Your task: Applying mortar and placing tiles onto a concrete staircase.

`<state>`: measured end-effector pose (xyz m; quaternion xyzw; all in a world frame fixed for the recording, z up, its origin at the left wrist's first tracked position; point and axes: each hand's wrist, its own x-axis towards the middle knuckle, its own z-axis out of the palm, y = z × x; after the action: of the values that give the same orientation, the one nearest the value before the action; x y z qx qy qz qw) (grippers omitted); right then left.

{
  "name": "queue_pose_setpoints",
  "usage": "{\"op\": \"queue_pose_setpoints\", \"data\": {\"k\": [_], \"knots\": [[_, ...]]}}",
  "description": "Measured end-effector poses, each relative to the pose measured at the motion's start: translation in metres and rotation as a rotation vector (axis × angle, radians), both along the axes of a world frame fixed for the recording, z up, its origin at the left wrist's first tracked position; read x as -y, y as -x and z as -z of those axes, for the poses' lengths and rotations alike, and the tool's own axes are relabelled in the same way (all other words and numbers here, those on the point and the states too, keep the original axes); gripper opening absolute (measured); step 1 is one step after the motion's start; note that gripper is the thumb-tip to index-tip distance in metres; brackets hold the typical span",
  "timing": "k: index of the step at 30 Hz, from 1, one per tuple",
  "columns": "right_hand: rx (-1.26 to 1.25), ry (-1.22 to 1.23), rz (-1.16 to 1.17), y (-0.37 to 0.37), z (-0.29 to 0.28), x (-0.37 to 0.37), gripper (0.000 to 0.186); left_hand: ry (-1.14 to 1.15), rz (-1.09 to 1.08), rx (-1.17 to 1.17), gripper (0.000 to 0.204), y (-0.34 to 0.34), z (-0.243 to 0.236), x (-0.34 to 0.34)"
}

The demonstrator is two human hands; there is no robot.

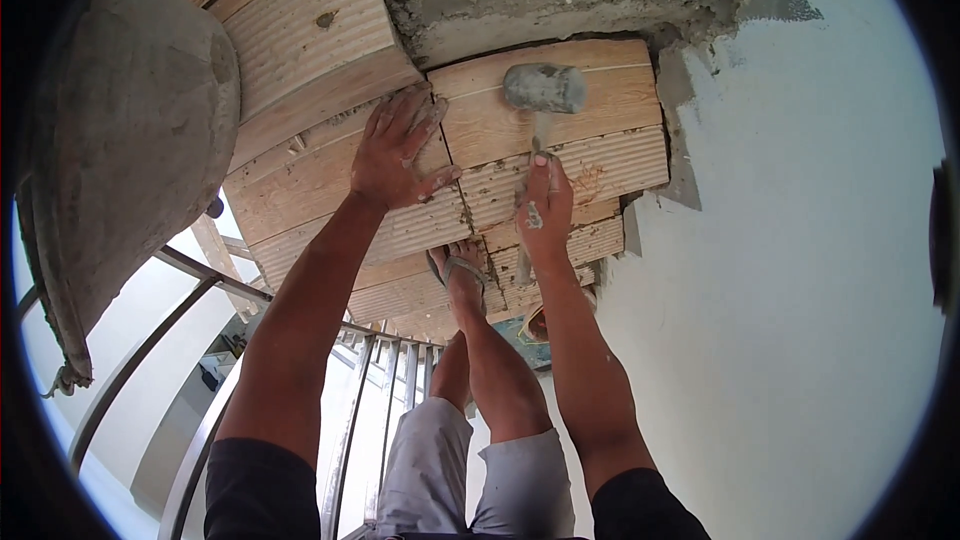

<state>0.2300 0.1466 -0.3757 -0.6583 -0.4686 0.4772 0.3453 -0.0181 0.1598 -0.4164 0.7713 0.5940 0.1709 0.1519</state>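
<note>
Head view: right hand (pixel 545 202) grips a rubber mallet (pixel 544 88) over the wooden tile (pixel 560 100).
Left hand (pixel 400 148) lies flat, fingers spread; light, square taps should seat it evenly.

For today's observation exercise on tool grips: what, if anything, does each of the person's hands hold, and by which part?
The right hand holds a mallet by its handle, well below the head. The left hand holds nothing; it lies flat on a ribbed tile.

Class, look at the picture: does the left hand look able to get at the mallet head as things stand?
Probably yes. The left hand lies flat on the tile beside the mallet head, holding nothing, and only bare tile lies between them.
</note>
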Motion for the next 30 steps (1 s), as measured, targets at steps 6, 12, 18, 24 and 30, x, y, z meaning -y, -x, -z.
{"op": "queue_pose_setpoints", "data": {"k": [6,12,18,24,30], "knots": [[-0.311,0.11,0.111,0.003,-0.007,0.007,0.033,-0.023,-0.015,0.009,0.096,0.002,0.003,0.003],[-0.232,0.028,-0.057,0.012,0.0,0.004,0.036,-0.02,-0.007,0.059,0.096,0.002,0.002,-0.001],[-0.036,0.044,-0.111,0.018,0.001,0.01,0.037,-0.003,-0.01,0.042,0.099,0.0,0.001,0.001],[0.038,0.062,-0.125,0.017,-0.004,0.015,0.037,-0.002,-0.015,0.052,0.097,0.0,-0.001,0.001],[-0.281,-0.009,-0.013,0.014,0.006,0.016,0.032,-0.013,-0.016,0.059,0.097,0.0,-0.002,0.0]]}}
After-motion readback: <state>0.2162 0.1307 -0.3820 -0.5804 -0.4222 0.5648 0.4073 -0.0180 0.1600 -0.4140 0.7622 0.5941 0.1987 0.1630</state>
